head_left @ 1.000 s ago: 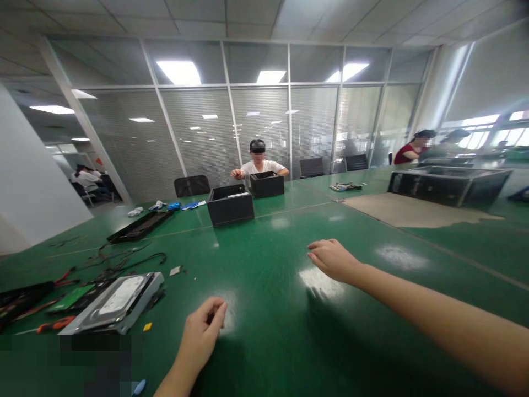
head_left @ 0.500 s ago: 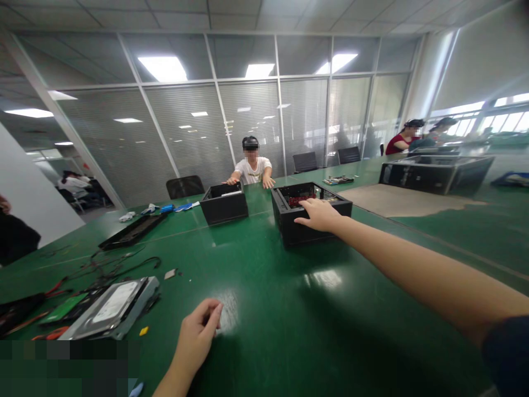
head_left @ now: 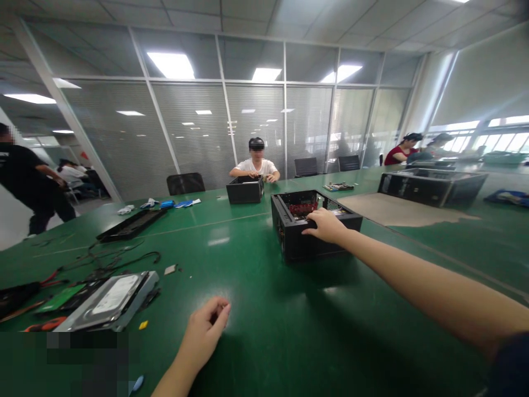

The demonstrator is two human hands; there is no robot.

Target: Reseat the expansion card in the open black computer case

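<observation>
My right hand [head_left: 326, 225] grips the near rim of an open black computer case [head_left: 316, 242], with the thumb outside the wall and the fingers over the edge. Red parts show inside the case, which rests on the green table [head_left: 264, 342]. My left hand [head_left: 209, 326] is curled low over the table, thumb and forefinger together; anything pinched there is hidden or too small to name. Left of it lie a small yellow piece [head_left: 143, 325] and a hard drive [head_left: 115, 300] with a white label.
Cables [head_left: 119, 262] and a long black tray [head_left: 132, 223] lie at left. Across the table a person [head_left: 257, 164] handles a smaller black case [head_left: 244, 191]. A large case [head_left: 430, 184] stands at right beside brown cardboard [head_left: 405, 209]. Another person [head_left: 28, 171] is at far left.
The case under my right hand has come nearer. The smaller case has shifted away toward the person opposite, whose hands are now at it. The person at far left has come further into view.
</observation>
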